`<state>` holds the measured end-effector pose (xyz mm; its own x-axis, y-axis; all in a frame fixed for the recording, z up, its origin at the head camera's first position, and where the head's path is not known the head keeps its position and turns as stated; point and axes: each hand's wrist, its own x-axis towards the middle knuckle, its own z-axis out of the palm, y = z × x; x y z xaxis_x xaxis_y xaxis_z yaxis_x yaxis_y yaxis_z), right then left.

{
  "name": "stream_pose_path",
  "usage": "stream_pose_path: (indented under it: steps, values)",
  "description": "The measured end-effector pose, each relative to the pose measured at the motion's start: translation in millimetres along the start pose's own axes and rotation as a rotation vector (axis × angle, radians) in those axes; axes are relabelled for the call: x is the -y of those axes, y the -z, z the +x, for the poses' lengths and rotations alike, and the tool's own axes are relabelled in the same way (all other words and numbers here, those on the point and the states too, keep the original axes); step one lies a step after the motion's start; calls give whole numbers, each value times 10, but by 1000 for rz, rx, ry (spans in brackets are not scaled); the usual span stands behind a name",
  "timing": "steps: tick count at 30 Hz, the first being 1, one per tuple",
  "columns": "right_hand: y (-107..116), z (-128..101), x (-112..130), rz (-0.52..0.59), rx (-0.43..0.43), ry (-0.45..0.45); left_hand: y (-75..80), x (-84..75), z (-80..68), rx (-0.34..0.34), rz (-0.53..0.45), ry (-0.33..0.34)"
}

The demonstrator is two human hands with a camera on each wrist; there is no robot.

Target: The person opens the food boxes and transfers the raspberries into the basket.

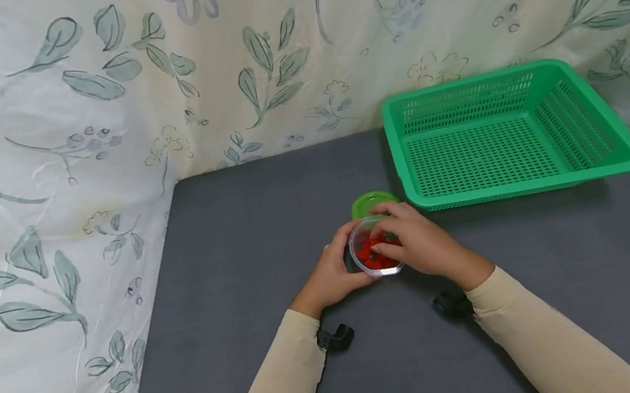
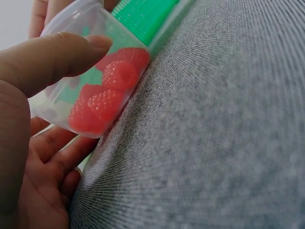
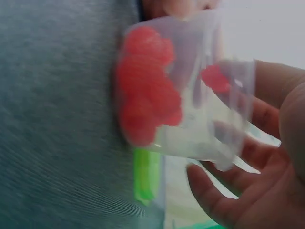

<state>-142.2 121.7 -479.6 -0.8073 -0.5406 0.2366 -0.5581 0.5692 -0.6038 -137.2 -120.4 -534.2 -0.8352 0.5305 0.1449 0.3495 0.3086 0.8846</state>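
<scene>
A clear plastic cup point(image 1: 386, 272) stands on the grey cloth with several red raspberries point(image 2: 102, 105) at its bottom. My left hand point(image 1: 333, 276) grips the cup's side, thumb and fingers around it. From above, my right hand point(image 1: 428, 242) reaches into the mouth of the cup. Inside the cup, in the right wrist view, its thumb and finger pinch a single raspberry point(image 3: 215, 78) above the others. Just behind the cup lies a bright green round lid point(image 1: 371, 202), partly hidden by the cup and the right hand.
A large green plastic basket point(image 1: 527, 185) with slotted walls stands at the back right, beyond the right hand. Dark grey cloth point(image 1: 237, 249) covers the table. A white sheet with printed leaves point(image 1: 270, 60) hangs behind and along the left side.
</scene>
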Motion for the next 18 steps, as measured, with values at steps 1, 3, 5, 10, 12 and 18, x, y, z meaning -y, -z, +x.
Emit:
stream_pose_path:
  steps: [1,3,5,10,12,18]
  values:
    - [23,-4,10,5,5,8,0,-1,0,1,-1,-3]
    - [65,-14,27,17,14,15,0,-1,-2,0,6,-7]
    - [103,-26,48,31,20,22,1,-3,-6,-2,16,-6]
    - [162,-35,107,101,26,67,5,-3,-13,-10,53,23]
    - [183,-37,127,131,18,95,4,1,-12,-12,57,27]
    - [294,-48,160,198,-88,153,-6,21,5,-15,34,12]
